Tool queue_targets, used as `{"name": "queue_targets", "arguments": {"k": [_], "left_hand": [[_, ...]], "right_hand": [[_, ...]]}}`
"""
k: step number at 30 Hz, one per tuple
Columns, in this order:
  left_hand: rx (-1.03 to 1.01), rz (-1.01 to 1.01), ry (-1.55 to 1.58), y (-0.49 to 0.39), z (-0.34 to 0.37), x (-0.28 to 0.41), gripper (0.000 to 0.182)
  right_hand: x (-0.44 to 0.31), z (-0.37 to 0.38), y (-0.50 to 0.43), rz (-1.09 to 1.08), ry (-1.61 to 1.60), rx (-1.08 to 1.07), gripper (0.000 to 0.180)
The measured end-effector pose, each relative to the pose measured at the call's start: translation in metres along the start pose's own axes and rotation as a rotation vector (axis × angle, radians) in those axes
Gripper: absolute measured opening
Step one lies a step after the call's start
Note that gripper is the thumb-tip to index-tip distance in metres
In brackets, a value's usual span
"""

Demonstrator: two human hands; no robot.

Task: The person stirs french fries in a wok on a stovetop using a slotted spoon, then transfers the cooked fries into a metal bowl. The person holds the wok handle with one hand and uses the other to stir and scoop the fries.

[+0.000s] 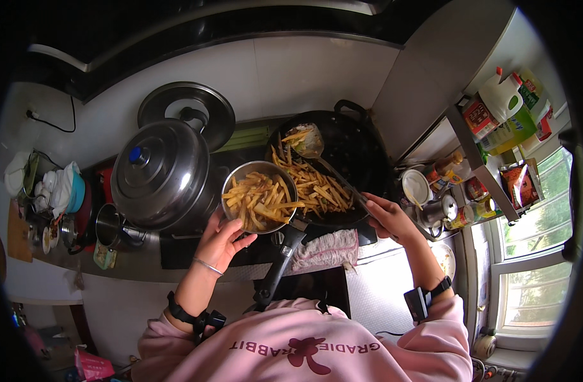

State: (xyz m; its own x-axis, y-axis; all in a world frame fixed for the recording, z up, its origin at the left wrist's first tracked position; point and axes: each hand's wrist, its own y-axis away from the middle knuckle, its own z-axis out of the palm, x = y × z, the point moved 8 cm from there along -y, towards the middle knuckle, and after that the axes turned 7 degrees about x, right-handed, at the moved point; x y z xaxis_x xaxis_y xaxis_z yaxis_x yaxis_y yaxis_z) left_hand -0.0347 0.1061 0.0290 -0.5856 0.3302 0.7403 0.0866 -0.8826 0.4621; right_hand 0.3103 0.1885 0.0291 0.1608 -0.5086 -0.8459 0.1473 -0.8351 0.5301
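Observation:
My left hand (223, 238) holds a steel bowl (224, 184) from its lower left side, its rim over the left edge of a black wok (367, 157). Potato strips (260, 196) with a sauce fill the bowl. In my right hand (388, 218) is the handle of a metal ladle (315, 143); its head rests at the wok's upper left with a few strips in it. More potato strips (320, 188) lie in the wok's lower left part. The wok's black long handle (274, 274) points towards me.
Left of the bowl stands a large lidded steel pot (165, 172), with another lid (219, 105) behind it. A folded cloth (325, 250) lies before the wok. Jars and a lidded metal pot (434, 212) stand right, beside a shelf (492, 176) of bottles. A small saucepan (109, 227) sits left.

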Motion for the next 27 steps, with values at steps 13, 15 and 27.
{"name": "queue_targets", "arguments": {"k": [13,15,27], "left_hand": [[-0.042,-0.008,0.053,-0.047,0.037,-0.017,0.061],[-0.041,0.016,0.045,-0.055,0.042,-0.016,0.061],[0.011,0.042,0.093,-0.048,0.015,-0.017,0.059]], "right_hand": [[-0.077,-0.004,0.14,-0.882,0.804,0.469,0.04],[-0.074,0.007,0.15,-0.953,1.05,0.476,0.043],[-0.053,-0.041,0.11,-0.199,0.438,0.3,0.043]]}}
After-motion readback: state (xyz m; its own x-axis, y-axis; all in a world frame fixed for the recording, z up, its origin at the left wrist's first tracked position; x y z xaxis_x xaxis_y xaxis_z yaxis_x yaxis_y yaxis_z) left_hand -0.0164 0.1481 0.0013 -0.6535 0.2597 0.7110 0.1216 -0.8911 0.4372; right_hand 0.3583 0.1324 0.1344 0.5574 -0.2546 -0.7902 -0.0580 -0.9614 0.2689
